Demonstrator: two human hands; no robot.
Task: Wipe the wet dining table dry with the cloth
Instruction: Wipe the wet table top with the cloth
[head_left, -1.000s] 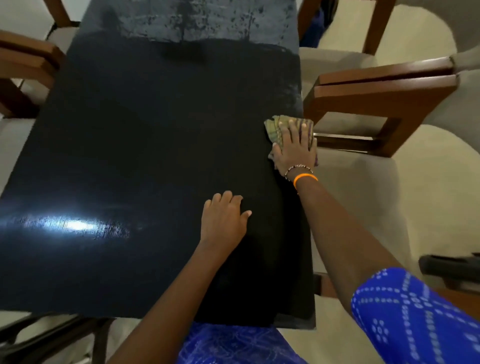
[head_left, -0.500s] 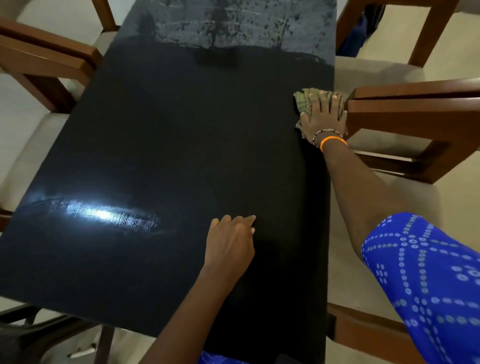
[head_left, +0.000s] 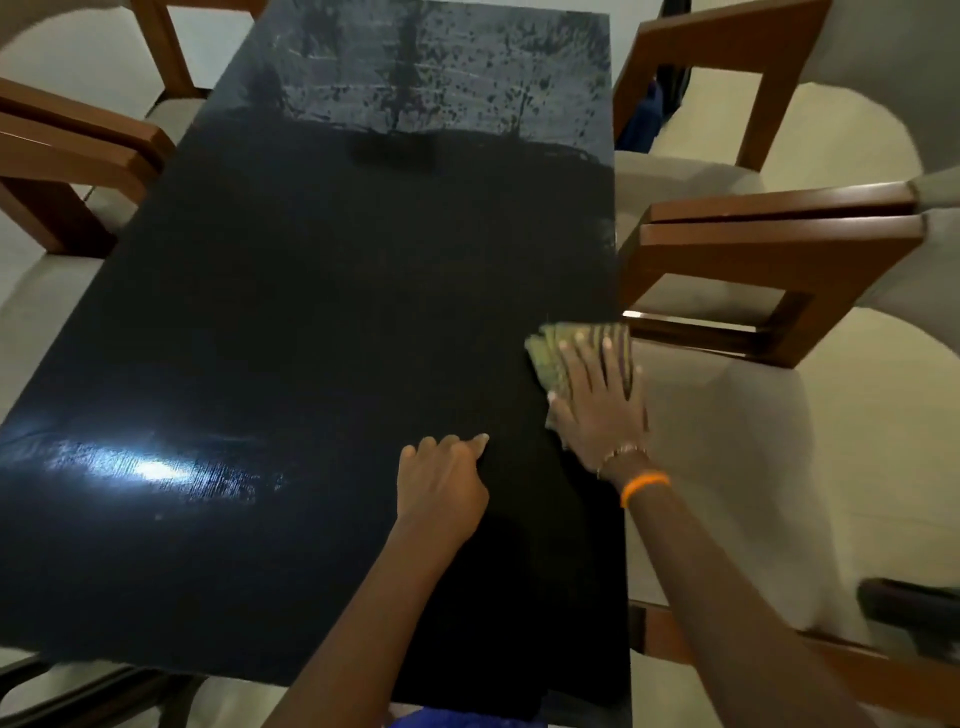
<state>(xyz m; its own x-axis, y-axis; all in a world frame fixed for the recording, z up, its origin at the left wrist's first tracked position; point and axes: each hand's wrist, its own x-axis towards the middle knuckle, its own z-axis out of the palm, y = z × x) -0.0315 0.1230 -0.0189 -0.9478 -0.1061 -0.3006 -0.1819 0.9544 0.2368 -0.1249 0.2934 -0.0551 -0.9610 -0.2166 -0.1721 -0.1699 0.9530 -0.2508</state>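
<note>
The right hand (head_left: 597, 410) lies flat on the cloth (head_left: 566, 353), its fingers (head_left: 610, 358) straight and spread, pressing the folded green cloth down at the right edge of the dark counter (head_left: 322, 322), about halfway along its length. It presses more than it grips; nothing is curled round the fabric. The left hand (head_left: 441, 483) rests on the counter just beside it, nearer the person, fingers loosely bent with their tips on the surface and holding nothing.

The counter shows two distinct zones. The near and middle part looks even and dark, with one bright reflection at the near left that seems to be light on a smooth surface, so this stretch appears already wiped. The far end (head_left: 431, 73) is covered in grey streaks and speckles, which I take to be water not yet wiped; its boundary runs straight across the width.

Judging from this, well over half the top is done. What is left is the far band, and perhaps the right edge strip where the cloth now sits. Chairs (head_left: 769, 249) stand close on both sides.
</note>
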